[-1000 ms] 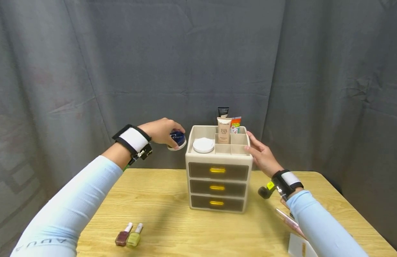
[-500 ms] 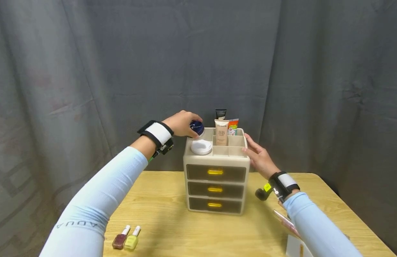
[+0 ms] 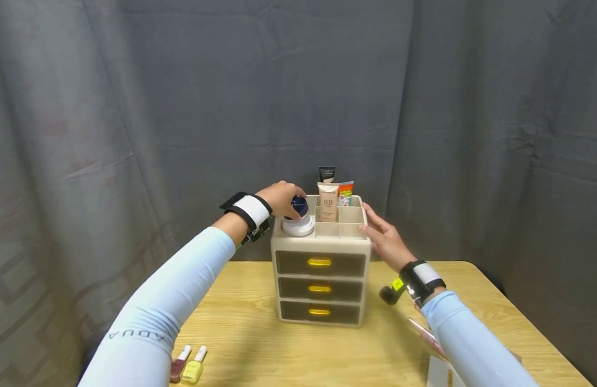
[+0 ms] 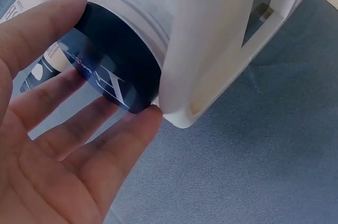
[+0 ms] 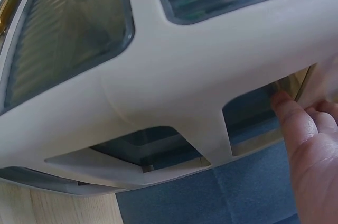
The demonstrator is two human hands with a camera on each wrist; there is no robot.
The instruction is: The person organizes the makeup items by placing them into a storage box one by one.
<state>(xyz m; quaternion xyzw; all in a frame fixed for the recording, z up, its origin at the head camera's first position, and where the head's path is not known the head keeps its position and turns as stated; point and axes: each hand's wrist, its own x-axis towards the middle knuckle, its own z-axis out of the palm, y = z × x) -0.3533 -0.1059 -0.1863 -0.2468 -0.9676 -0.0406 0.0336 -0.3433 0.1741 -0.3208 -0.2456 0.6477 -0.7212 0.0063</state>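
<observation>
My left hand (image 3: pixel 279 199) grips a round cosmetic jar (image 3: pixel 300 206) with a dark blue lid, thumb and fingers around its sides. The jar is tilted over the left top compartment of a cream drawer organizer (image 3: pixel 323 245), overlapping a white round case (image 3: pixel 298 228) there. In the left wrist view the blue lid (image 4: pixel 124 57) faces the palm, and the jar's pale base is at the organizer's rim. My right hand (image 3: pixel 389 244) rests against the organizer's upper right side, thumb at the rim. Its fingers lie fairly straight along the side, with one tip at a side opening (image 5: pixel 253 115).
A BB cream tube (image 3: pixel 328 203), a black-capped tube (image 3: pixel 326 173) and an orange tube (image 3: pixel 345 192) stand in the top compartments. Two nail polish bottles (image 3: pixel 193 371) lie front left. A pink-silver tube (image 3: pixel 426 337) and white box (image 3: pixel 442 372) lie near the right forearm.
My left hand has carried the blue-lidded jar from left of the organizer to the right, then down to the white case. My right hand stays at the organizer's side. The view has shifted slightly.
</observation>
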